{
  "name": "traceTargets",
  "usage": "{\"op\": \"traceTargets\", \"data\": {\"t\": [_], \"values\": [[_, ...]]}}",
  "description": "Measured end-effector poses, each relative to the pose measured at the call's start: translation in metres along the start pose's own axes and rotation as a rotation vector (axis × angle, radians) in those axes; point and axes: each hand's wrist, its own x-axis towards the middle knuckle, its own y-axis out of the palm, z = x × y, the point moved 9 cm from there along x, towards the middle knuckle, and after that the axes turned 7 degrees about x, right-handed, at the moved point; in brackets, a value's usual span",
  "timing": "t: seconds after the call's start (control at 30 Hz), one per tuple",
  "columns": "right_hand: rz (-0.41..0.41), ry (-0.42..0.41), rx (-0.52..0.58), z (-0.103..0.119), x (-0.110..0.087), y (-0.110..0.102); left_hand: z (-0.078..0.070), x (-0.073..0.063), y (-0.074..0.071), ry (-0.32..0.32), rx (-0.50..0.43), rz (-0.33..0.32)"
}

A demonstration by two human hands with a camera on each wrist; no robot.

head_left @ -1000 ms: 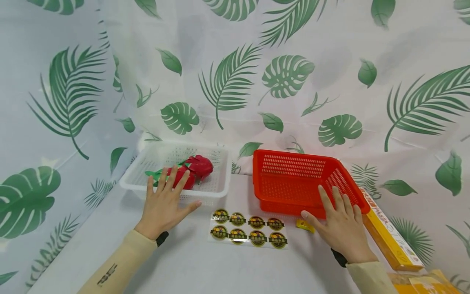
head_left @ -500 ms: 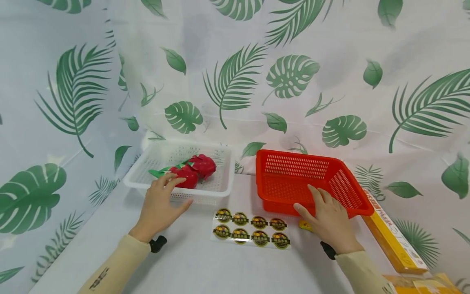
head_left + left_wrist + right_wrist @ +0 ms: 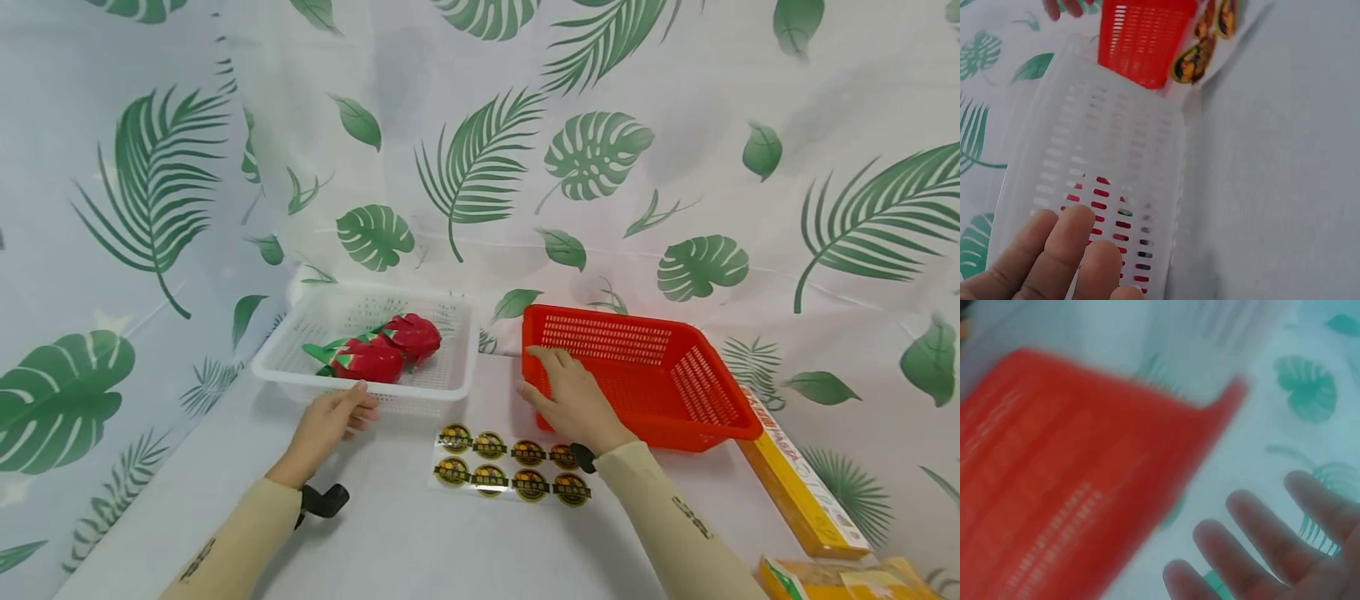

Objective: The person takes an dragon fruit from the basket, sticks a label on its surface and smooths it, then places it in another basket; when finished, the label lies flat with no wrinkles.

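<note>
In the head view, my left hand (image 3: 327, 429) is at the front wall of a white basket (image 3: 442, 393), its fingers loosely bent and holding nothing. The left wrist view shows those fingers (image 3: 1072, 237) before the slotted basket wall; whether they touch it I cannot tell. Two red dragon fruits with green tips lie inside, one at the front (image 3: 375, 360) and one behind (image 3: 416, 336). My right hand (image 3: 573, 398) hovers over the front left part of a red basket (image 3: 611, 337). Its fingers (image 3: 1216, 547) are spread and grip nothing in the right wrist view, which is blurred.
A clear sheet of round fruit stickers (image 3: 490, 477) lies between the hands on the white table (image 3: 465, 558). Along the right stands a long yellow and white box (image 3: 806, 492), with an orange packet (image 3: 840, 575) near it. A leaf-print cloth (image 3: 480, 167) hangs behind.
My right hand has swung left across the red basket's front. My left hand has drawn back and down from above the dragon fruits to the white basket's front wall. The baskets stay put.
</note>
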Motion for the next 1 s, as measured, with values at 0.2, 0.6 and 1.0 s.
{"op": "traceTargets", "data": {"t": [0.2, 0.6, 1.0], "values": [[0.130, -0.055, 0.042, 0.045, 0.039, 0.029, 0.008, 0.005, 0.007, -0.069, -0.268, 0.134], [0.319, -0.203, -0.009, 0.128, 0.104, 0.089, 0.017, 0.014, 0.010, -0.095, -0.372, 0.079], [0.336, -0.099, -0.093, 0.161, 0.152, 0.140, 0.019, 0.013, 0.003, -0.084, -0.365, 0.100]]}}
